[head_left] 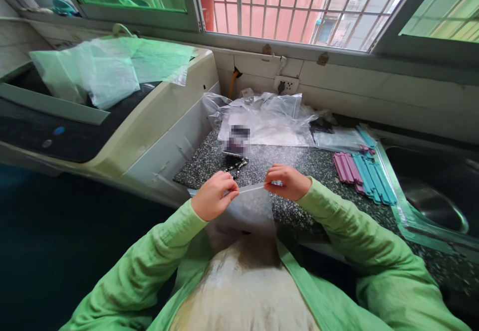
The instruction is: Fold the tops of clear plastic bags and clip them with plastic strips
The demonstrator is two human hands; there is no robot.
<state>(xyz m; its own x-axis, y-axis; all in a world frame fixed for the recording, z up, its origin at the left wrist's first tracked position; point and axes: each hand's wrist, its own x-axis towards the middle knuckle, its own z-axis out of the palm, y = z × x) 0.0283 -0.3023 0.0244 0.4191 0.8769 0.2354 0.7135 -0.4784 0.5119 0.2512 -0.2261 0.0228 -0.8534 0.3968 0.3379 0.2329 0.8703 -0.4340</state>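
A clear plastic bag [249,210] hangs between my two hands at the counter's front edge, its top edge stretched taut. My left hand [215,195] pinches one end of that edge, thumb against fingers. At the other end my right hand [287,181] is closed on the bag in the same way. Just beyond the hands lies a phone-like object [237,140], partly blurred out, with a beaded strap [239,163]. To the right, pink strips [347,167] and teal strips [374,177] are laid in rows on the speckled counter [299,164].
A pile of clear plastic bags [267,116] covers the counter's back, near a wall socket [287,84]. More bags [112,69] lie on the washing machine [160,101] at left. A metal sink [434,196] is at right. A barred window [292,7] is above.
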